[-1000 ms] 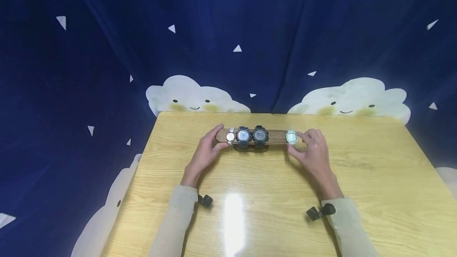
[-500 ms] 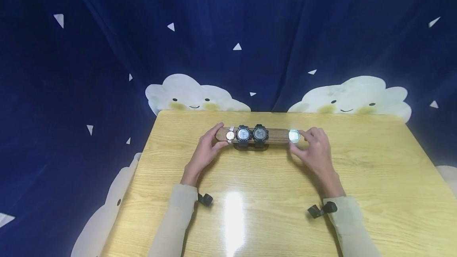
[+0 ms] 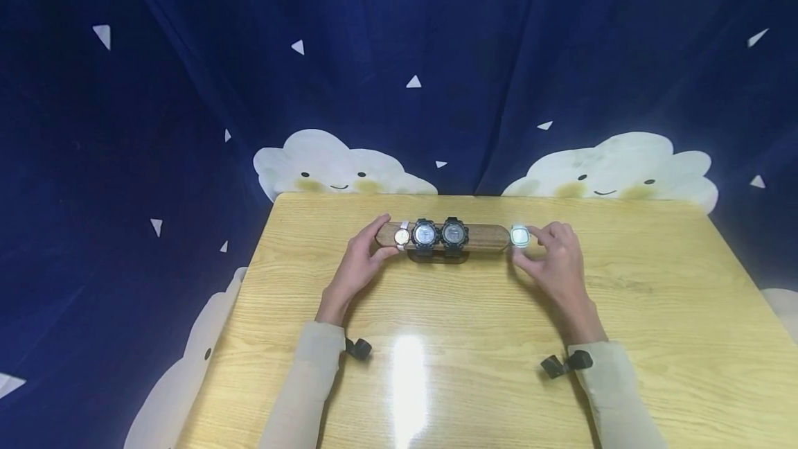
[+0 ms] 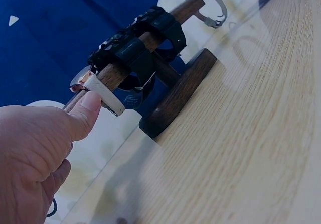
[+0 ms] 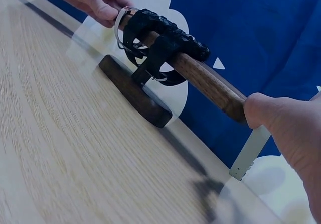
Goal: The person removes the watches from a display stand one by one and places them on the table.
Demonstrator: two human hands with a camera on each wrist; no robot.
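Three watches (image 3: 426, 235) sit on the wooden bar (image 3: 488, 237) the left hand (image 3: 357, 263) grips, while the right hand (image 3: 559, 264) pinches a pale fourth watch (image 3: 520, 236), seemingly just past the bar's right end.

Plain cream-coloured long sleeves (image 3: 302, 386) end in straight cuffs (image 3: 321, 336), each with a small, blocky black wrist camera (image 3: 361, 348).

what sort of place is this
Probably an indoor corner set up for filming: a navy curtain printed with smiling clouds behind a wooden table, plus two small black wrist-worn cameras.
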